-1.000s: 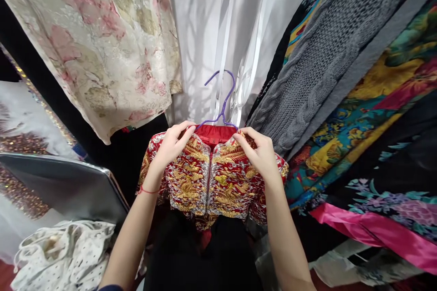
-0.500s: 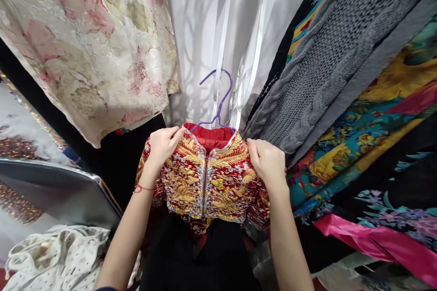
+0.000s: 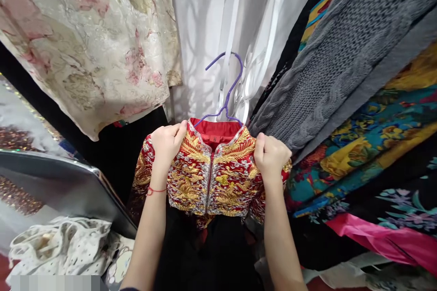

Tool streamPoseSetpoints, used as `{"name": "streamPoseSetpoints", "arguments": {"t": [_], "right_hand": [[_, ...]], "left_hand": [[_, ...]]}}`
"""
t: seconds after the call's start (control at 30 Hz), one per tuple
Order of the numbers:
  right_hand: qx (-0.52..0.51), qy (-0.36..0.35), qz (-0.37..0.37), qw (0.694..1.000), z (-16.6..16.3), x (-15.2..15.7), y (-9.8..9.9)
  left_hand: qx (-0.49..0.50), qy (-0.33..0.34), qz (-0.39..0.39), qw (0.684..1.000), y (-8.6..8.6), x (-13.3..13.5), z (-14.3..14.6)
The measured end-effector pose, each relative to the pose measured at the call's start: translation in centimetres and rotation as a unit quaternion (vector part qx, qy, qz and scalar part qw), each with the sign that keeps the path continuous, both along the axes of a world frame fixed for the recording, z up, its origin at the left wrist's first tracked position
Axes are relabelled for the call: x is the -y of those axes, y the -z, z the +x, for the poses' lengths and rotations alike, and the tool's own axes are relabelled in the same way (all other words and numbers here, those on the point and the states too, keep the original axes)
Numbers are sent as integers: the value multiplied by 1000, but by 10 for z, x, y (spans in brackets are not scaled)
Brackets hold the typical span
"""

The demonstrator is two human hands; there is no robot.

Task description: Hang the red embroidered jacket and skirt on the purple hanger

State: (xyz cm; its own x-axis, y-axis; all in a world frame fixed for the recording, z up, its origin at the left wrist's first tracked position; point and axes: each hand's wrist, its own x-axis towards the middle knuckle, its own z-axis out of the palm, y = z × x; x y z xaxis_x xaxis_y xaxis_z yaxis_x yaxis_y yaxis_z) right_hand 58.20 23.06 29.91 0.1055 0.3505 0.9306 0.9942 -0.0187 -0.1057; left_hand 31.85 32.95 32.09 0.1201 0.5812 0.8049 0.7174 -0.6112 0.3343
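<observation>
A short red jacket (image 3: 223,182), thick with gold and silver embroidery, hangs on a purple hanger (image 3: 227,100) in the middle of the view. Its stand collar shows a red lining and a small size label. With fingers closed round the cloth, my left hand (image 3: 168,142) grips the jacket's shoulder on the left side. My right hand (image 3: 271,154) is a fist on the opposite shoulder, thumb uppermost. The hanger's hook rises above the collar, in front of white hanging straps. The sleeves are partly hidden behind my forearms.
Floral cream fabric (image 3: 102,54) hangs at upper left, white cloth (image 3: 201,13) behind. On the right hang a grey cable-knit garment (image 3: 334,63) and colourful printed clothes (image 3: 358,145). A dark flat panel (image 3: 61,182) and a spotted white cloth (image 3: 61,245) are at lower left.
The jacket, its hanger and both my hands have shifted slightly right in the view. My hands keep their hold on the two shoulders; the right fist looks a little more tightly curled.
</observation>
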Motion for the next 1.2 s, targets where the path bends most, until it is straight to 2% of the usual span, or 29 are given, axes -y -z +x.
{"name": "streamPoseSetpoints", "arguments": {"t": [0.23,0.47,0.57,0.7,0.77,0.87,0.93,1.2], "right_hand": [[-23,-17,-8,1000,0,3,5],[-38,-39,-9,998,11,-19,4],[-42,-47,-1,998,12,-24,4],[-61,-50,6,997,7,-24,7],[-65,-47,6,997,5,-23,9],[-61,-37,12,997,3,-22,11],[-58,-31,11,998,3,-21,11],[-64,-30,3,997,1,-19,10]], "left_hand": [[-2,-11,7,1000,1,21,-2],[-11,0,38,999,8,27,-3],[45,12,60,997,14,40,2],[165,-13,126,978,36,71,19],[158,15,101,982,50,85,30],[126,78,6,989,66,95,46],[139,81,-30,987,70,95,55],[197,34,-94,975,60,91,70]]}}
